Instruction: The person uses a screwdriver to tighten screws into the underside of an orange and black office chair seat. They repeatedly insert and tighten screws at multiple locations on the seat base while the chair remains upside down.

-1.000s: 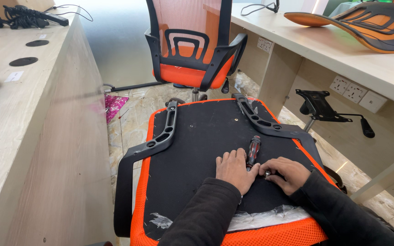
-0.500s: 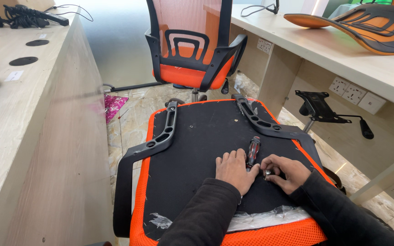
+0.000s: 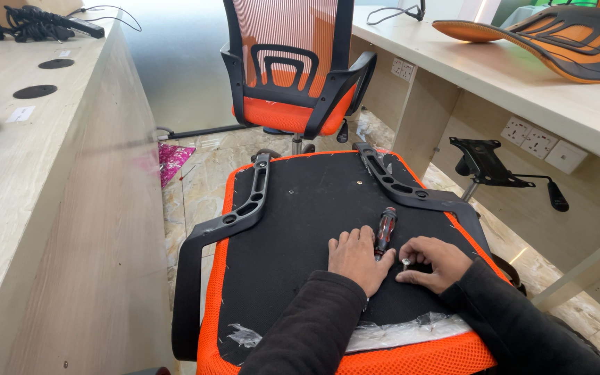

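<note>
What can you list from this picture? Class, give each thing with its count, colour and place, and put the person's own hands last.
upturned seat: one, black underside, orange mesh edge, centre
armrests: two, black, along the seat's sides
screwdriver: one, red and black handle, on the seat between the hands
screw: one, silver, at the right hand's fingertips
office chair: one, orange and black, behind
seat mechanism: one, black, on the floor at right
chair back: one, orange and black, on right desk
cables: black bundle, left desk
left hand: flat on the seat
right hand: pinching the screw

Right hand (image 3: 433, 262) pinching screw (image 3: 405, 263)
</note>
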